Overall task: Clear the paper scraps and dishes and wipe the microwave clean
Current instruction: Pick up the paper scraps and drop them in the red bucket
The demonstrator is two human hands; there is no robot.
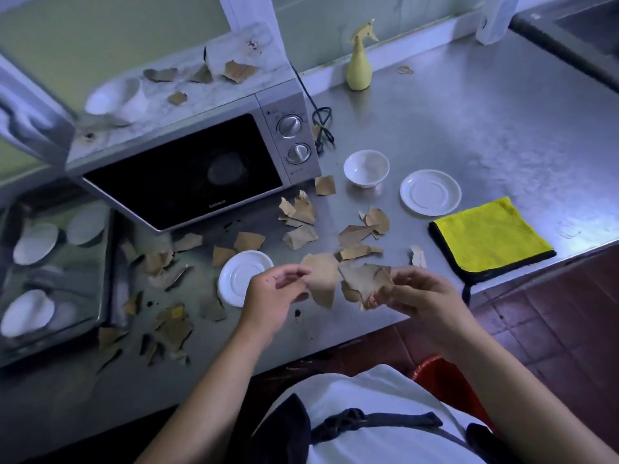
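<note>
1. Far left, a tray [105, 249] holds white dishes, and loose paper scraps [167, 326] lie on the counter [469, 112] just beside it. I would leave these for a later sweep.
2. Behind them stands the microwave [187, 172] with its door closed, and more scraps and a white cup [117, 98] sit on its top. I would wipe only once that top is bare.
3. The left hand [271, 296] pinches a tan scrap [323, 279] by its edge, above the counter's front and just right of a saucer [243, 276].
4. The right hand [422, 296] has its fingers curled round a small bunch [365, 283] of torn pieces. I judge the step to be gathering, so I would feed the left piece into that bunch and free the left hand to pick again.
5. The pieces look light and ragged. I would squeeze the bunch firmly and add pieces flat, or strays will flutter out.
6. Further right, a bowl [366, 169], a second saucer [430, 192] and the yellow cloth [490, 236] sit untouched.
7. A red object [435, 373] shows below the counter edge. It may be a bin, but it is partly hidden.
</note>
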